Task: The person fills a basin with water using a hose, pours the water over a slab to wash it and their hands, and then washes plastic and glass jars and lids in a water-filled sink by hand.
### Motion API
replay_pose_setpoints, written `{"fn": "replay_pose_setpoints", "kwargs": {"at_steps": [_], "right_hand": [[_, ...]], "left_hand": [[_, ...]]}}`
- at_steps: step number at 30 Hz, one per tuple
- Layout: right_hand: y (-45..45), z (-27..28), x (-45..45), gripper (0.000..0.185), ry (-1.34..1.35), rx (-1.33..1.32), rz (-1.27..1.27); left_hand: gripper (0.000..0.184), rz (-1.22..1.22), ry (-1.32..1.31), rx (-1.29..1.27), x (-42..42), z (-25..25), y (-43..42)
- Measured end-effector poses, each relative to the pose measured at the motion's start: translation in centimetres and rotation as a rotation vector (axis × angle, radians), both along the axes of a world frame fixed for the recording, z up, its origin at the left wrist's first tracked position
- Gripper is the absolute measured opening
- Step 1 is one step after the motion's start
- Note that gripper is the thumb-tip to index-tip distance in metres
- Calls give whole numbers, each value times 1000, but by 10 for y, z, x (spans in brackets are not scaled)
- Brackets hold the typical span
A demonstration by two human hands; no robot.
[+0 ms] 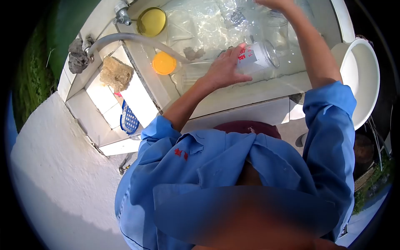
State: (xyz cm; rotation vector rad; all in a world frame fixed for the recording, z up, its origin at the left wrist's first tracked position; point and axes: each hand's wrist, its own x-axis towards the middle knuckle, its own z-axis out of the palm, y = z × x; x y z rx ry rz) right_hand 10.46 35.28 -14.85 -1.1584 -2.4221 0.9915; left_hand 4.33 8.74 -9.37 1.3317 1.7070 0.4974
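Note:
My left hand is closed around a clear jar that lies on its side in the water, near the basin's front wall. White paper with red writing shows on the jar, and its round end points right. At the top edge, my right hand reaches over the far part of the basin; its fingers are mostly cut off, so what it touches cannot be seen. Beside that forearm, another clear jar sits in the water. More clear containers show through the glare on the left.
Left of the water are a gold lid, an orange lid, a grey hose and a metal tap. A tan scrubber and blue perforated plastic lie on the tiled ledge. A white tub stands right.

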Motion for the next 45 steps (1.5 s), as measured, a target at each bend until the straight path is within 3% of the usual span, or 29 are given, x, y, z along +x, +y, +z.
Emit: {"fn": "replay_pose_setpoints", "kwargs": {"at_steps": [5,7,11,14,15,17,18,20,22,24,26,27,31,36,37,39,41,42,44,45], "right_hand": [[-4,-15,-5,53,-105,114,142],[0,-16,-5,53,-108,135,181],[19,-7,4,54,-87,181,230],[45,0,22,55,17,223,228],[58,-2,34,56,58,194,164],[79,-2,51,56,-141,-83,-323],[73,9,49,56,-142,-77,-319],[45,43,32,56,-249,488,-445],[27,57,3,56,-137,480,-364],[-17,60,-31,57,123,263,-105],[-66,51,-70,57,194,21,133],[-89,40,-89,57,184,-65,222],[-139,-23,-155,58,64,-172,334],[-133,-54,-171,58,-59,-230,416],[-131,-41,-165,60,-144,-230,503],[-113,-28,-157,65,-249,-328,594],[-101,-36,-146,62,-530,-615,912],[-99,-43,-132,62,-536,-624,910],[-102,-52,-96,49,-352,-1161,568],[-106,-53,-86,49,-359,-1162,565]], "left_hand": [[90,-147,90,-82,3,1,5],[83,-271,-92,-45,-5,5,2],[75,-156,-260,90,-30,13,-15],[66,-44,-197,-105,-53,25,-34],[60,0,-205,-37,-57,20,-42],[54,45,-215,38,-57,15,-44],[49,9,-286,61,-55,14,-41],[43,-26,-351,89,-54,15,-34],[39,45,-235,-97,-55,21,-23],[42,257,248,307,-69,8,-19],[50,486,670,449,-92,-1,-15],[50,473,671,458,-103,-6,-13],[47,353,1196,213,-146,-25,-8],[56,284,1226,-58,-150,-36,9],[57,317,1203,-144,-151,-42,11],[55,342,1166,-84,-161,-62,11],[53,109,1051,-352,-172,-85,13],[53,104,1042,-355,-169,-85,14],[46,223,738,-454,-162,-80,20],[46,223,731,-454,-157,-89,17]]}}
